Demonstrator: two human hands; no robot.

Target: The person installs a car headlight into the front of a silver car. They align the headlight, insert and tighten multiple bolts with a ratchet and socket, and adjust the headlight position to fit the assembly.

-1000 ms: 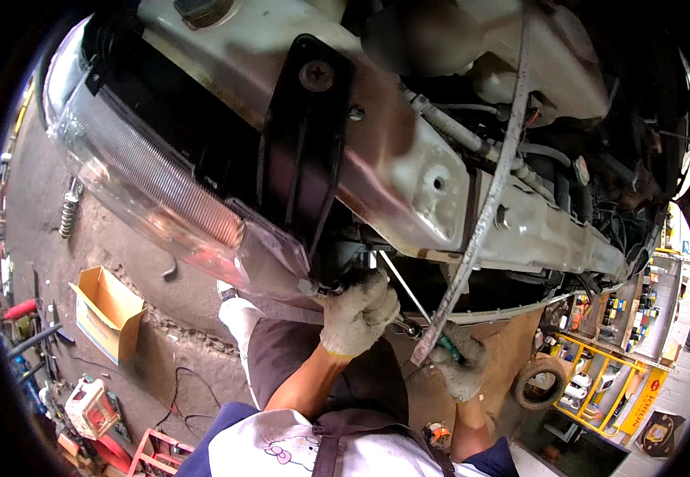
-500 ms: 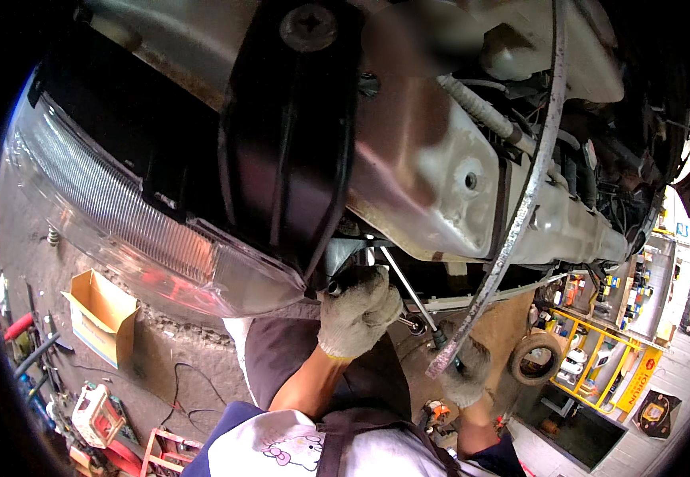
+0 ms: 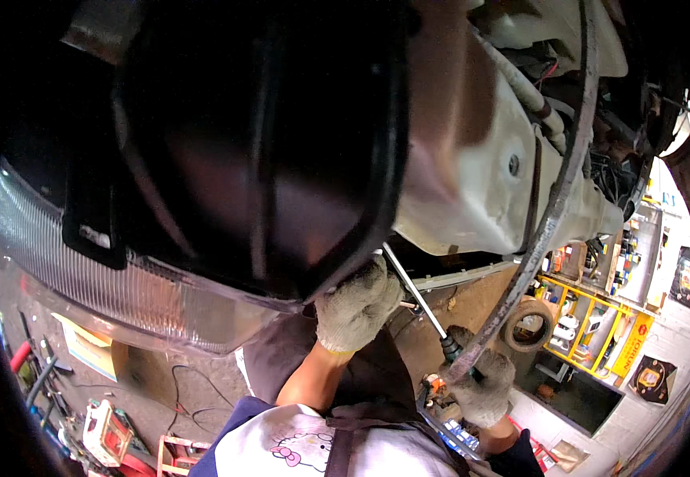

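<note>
My right hand (image 3: 482,387), in a grey knit glove, is wrapped round the dark handle of a long-shafted screwdriver (image 3: 416,292). The bright shaft slants up and left under the car's front end, where its tip is hidden. My left hand (image 3: 357,306), gloved alike, is curled closed beneath a black ribbed panel (image 3: 257,175) and close to the shaft's upper end. What its fingers hold, if anything, cannot be made out. Left of it lies a clear headlight (image 3: 134,278); above and right is a pale body panel (image 3: 480,191) with a hole.
A long grey rod (image 3: 555,207) crosses in front of my right hand. On the floor are an open cardboard box (image 3: 90,347), a black cable (image 3: 194,389) and a tyre (image 3: 528,325). A yellow rack (image 3: 587,326) with bottles stands at the right.
The view has come closer to the black panel, which now covers more of the headlight. My right hand sits lower and further right with the screwdriver; my left stays under the panel.
</note>
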